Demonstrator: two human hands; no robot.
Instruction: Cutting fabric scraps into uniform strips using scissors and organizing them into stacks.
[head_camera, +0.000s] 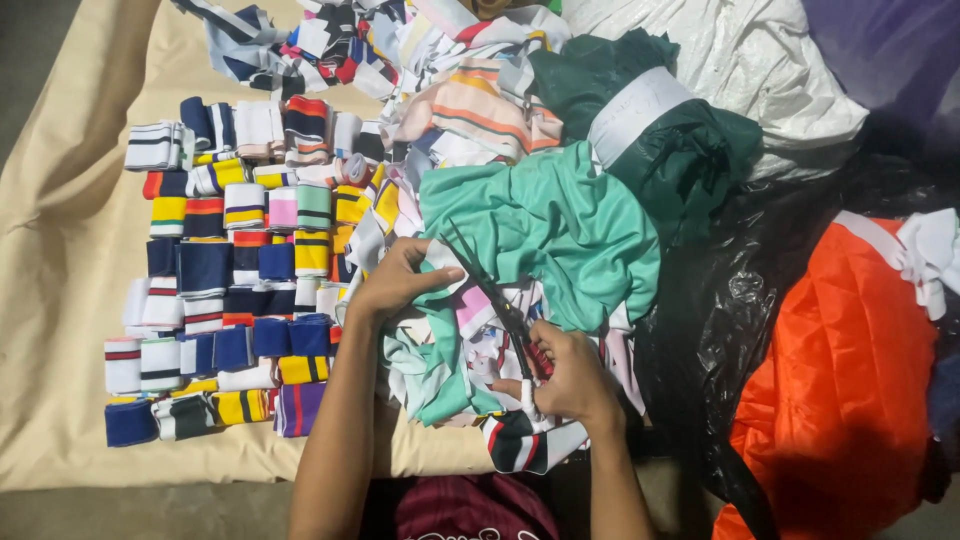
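The single head-worn camera looked steeply down from close above the teal cloth (545, 225), the person's forearms entering from the bottom edge.

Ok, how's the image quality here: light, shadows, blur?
Head view: even light on the folded cuffs and green cloth, no glare; right side falls dark around the black bag; scissors and both hands look sharp, corners dim.
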